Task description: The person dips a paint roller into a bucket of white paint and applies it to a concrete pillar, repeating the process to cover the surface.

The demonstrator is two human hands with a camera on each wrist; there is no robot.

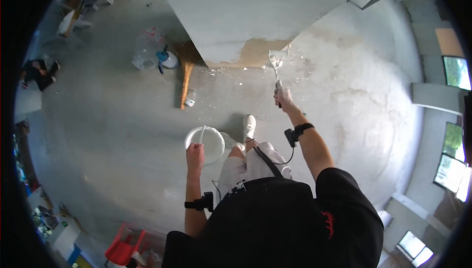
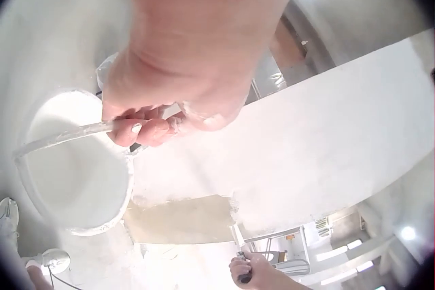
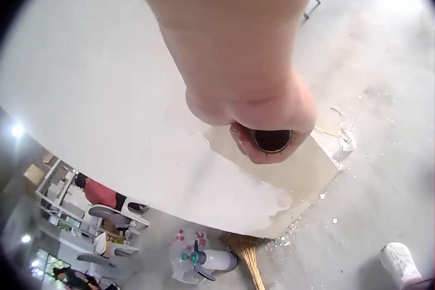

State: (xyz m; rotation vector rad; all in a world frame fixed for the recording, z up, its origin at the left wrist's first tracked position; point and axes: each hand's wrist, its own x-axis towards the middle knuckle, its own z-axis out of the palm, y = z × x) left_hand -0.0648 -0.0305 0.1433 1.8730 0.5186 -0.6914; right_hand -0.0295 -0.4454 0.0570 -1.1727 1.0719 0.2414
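Note:
My left hand (image 1: 195, 156) grips the wire-like handle (image 2: 64, 139), coated in white, of a white bucket (image 1: 221, 139). The bucket hangs beside my legs, and its inside looks white. Ahead to the right, my right hand (image 1: 283, 97) holds a putty knife (image 1: 276, 60) by its dark handle, whose round end (image 3: 272, 140) shows in the right wrist view. White material smears its broad head, which overlaps the lower corner of a pale wall block (image 1: 246, 7). Near that corner is a bare tan patch (image 1: 254, 52) along the bottom edge.
Left of the wall stand a straw broom (image 1: 186, 81), a spray bottle (image 1: 170, 60) and a clear plastic bag (image 1: 146, 51). A small can (image 1: 190, 98) lies near the broom. White flakes dot the floor by the wall. A red stool (image 1: 124, 246) is behind on the left.

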